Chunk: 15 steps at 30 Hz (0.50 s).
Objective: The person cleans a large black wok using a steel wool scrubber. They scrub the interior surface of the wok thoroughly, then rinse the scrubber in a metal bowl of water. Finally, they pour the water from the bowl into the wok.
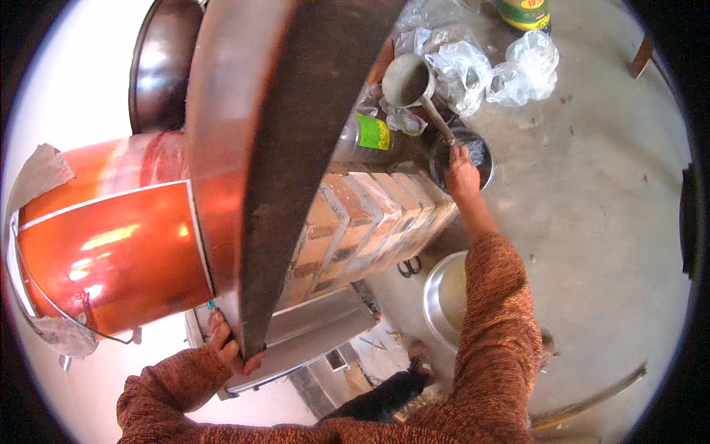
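My left hand (230, 344) grips the near lower edge of a large, curved dark metal vessel (299, 105), which is tilted up on its side; its full shape is cut off by the frame. With my right hand (463, 175) I hold the handle of a metal ladle (409, 80), whose round bowl points away from me. Below that hand a dark round pot (482, 147) sits on the floor, partly hidden by it. A brick structure (366, 213) stands between my hands.
A glossy orange container (133, 255) is at the left. Plastic bags (524, 69), a clear bottle (371, 133) and a green-labelled bottle (524, 15) lie or stand farther off. A steel basin (438, 294) holds pale liquid, near scissors (409, 267). A curved stick (593, 399) lies on the floor.
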{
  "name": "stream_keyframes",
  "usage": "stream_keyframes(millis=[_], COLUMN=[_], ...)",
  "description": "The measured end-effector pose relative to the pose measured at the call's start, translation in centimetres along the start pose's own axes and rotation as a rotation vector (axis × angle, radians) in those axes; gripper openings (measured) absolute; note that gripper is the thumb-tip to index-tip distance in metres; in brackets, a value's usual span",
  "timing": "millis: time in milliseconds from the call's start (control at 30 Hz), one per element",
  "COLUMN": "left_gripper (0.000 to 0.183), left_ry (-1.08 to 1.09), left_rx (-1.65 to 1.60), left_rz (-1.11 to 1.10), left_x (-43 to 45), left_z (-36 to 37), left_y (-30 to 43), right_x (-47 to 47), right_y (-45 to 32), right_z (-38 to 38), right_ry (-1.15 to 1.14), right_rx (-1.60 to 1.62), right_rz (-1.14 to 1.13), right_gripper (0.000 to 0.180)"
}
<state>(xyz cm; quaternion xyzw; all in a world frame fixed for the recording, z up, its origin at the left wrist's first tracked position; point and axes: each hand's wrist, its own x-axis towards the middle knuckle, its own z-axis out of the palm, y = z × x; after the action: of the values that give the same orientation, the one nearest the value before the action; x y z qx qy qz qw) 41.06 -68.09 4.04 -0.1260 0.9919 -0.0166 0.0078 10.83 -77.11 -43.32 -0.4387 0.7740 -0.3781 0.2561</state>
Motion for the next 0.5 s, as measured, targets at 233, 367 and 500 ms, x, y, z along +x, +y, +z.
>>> stream_keyframes(millis=[233, 367, 500], left_gripper=[0.042, 0.058, 0.060], left_ry=[-0.187, -0.142, -0.139], left_rx=[-0.087, -0.050, -0.069], left_rz=[-0.111, -0.057, -0.093], left_x=[2.5, 2.2, 2.4], left_z=[-0.9, -1.1, -1.9], left_y=[0.5, 0.8, 1.4], right_x=[-2.7, -5.7, -9.8], right_y=[-0.1, -1.3, -5.8], right_z=[-5.5, -9.3, -13.8], right_ry=[0.207, 0.230, 0.080], right_rx=[0.128, 0.120, 1.155], right_rz=[0.156, 0.283, 0.560], right_gripper=[0.062, 0.058, 0.043])
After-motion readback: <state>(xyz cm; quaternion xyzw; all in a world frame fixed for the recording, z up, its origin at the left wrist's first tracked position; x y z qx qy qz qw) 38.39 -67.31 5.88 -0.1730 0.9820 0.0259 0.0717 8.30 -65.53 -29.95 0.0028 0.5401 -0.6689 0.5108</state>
